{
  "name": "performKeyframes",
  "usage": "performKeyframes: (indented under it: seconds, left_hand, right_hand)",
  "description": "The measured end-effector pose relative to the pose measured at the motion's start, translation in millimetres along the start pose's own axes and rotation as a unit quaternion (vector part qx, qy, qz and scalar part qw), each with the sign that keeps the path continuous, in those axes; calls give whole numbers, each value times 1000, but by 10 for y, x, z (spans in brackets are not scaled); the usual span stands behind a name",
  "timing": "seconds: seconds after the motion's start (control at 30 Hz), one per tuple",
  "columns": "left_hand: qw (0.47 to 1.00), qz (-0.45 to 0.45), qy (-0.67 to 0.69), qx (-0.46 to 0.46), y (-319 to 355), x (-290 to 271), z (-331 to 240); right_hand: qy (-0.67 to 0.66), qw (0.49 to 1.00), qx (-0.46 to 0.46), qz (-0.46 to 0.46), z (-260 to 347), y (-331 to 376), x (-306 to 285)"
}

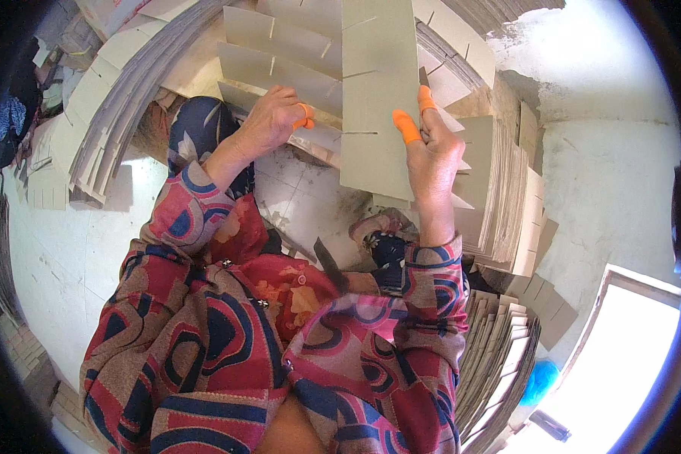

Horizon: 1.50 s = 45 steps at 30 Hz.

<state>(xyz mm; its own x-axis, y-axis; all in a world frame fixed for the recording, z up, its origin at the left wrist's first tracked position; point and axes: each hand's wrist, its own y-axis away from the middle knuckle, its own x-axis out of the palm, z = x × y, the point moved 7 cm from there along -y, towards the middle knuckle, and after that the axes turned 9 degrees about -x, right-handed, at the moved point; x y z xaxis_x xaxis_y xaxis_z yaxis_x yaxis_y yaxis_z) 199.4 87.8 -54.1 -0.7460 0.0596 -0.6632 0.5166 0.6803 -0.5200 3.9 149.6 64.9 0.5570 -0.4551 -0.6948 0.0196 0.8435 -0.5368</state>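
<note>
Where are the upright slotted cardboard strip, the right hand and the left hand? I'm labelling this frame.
upright slotted cardboard strip [377, 98], head view, middle of its face
right hand [433, 163], head view, back of hand
left hand [268, 121], head view, knuckles

Right hand [431, 155], orange caps on two fingertips [406, 125], grips the right edge of an upright slotted grey cardboard strip [377, 98], while the left hand [274, 119] rests on overlapping slotted strips [280, 64] beside it, stacked cardboard pieces [507, 189] at right.
</note>
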Motion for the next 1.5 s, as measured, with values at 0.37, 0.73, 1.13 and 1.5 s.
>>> performKeyframes:
  seconds: [0.37,0.73,1.13,1.5]
  left_hand:
    - [1000,-10,5,-4,-42,5,-12]
    - [1000,10,-13,-10,-89,71,25]
    - [1000,-2,4,-4,-134,80,-2]
    - [1000,1,-2,-18,-85,37,-49]
  right_hand:
    - [-17,995,-39,95,-36,-158,312]
    - [16,983,-93,155,-196,-117,915]
    - [139,928,-100,330,67,56,1071]
    - [250,968,8,-10,-1206,494,-570]
